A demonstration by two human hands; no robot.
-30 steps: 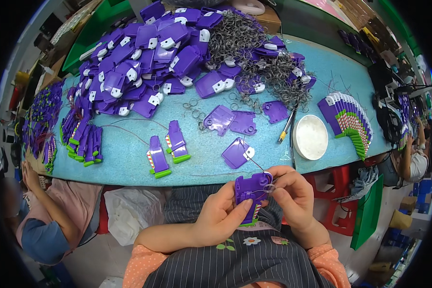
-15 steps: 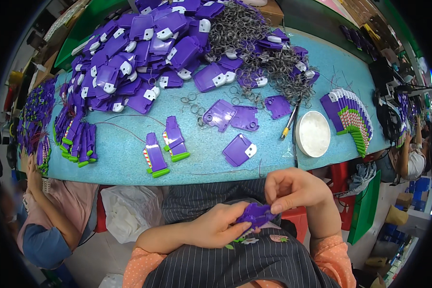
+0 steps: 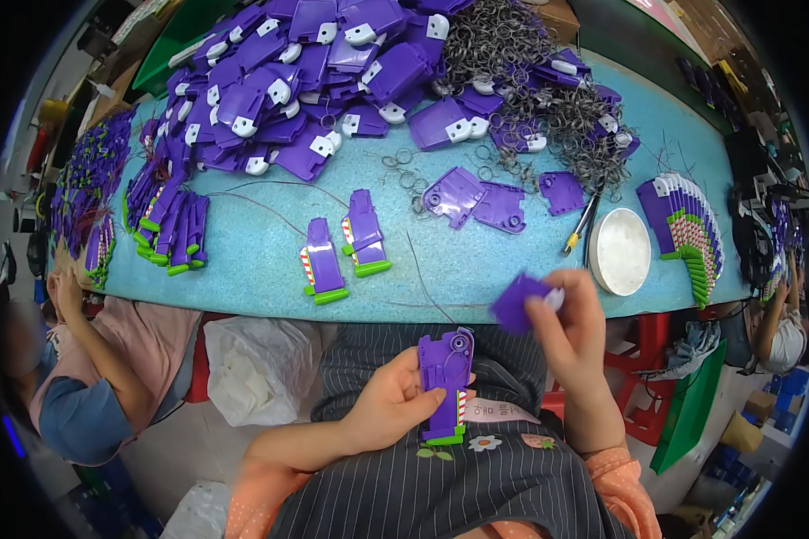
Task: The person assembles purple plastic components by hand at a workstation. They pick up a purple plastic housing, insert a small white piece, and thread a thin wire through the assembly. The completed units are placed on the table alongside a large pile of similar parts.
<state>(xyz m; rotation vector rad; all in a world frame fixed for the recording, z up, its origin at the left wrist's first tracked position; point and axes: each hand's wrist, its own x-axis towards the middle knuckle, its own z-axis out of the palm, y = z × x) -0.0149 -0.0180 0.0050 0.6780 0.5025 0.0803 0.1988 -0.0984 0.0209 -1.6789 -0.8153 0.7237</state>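
Observation:
My left hand (image 3: 388, 406) grips a purple plastic wing part (image 3: 440, 366) in front of the apron, fingers behind and thumb across its face. The part stands roughly upright, with a green bottom end, a red-and-white striped edge and a round boss at the top. A thin wire runs from its top up onto the table. My right hand (image 3: 573, 334) is raised at the table's front edge, pinching a purple cover (image 3: 516, 304) with a white end, slightly blurred. The two pieces are apart. Two purple-and-green wing parts (image 3: 320, 260) lie on the table to the left.
A heap of purple covers (image 3: 324, 72) fills the back, beside a pile of metal spring rings (image 3: 503, 45). On the right are a white bowl (image 3: 620, 253), a yellow-tipped tool (image 3: 573, 237) and a fanned stack of wing parts (image 3: 683, 225). Another person's arm (image 3: 99, 346) is at left.
The purple cover with the white end has been taken off the table by my right hand. My left hand has turned the wing part upright, its inside facing up. The whole view has shifted.

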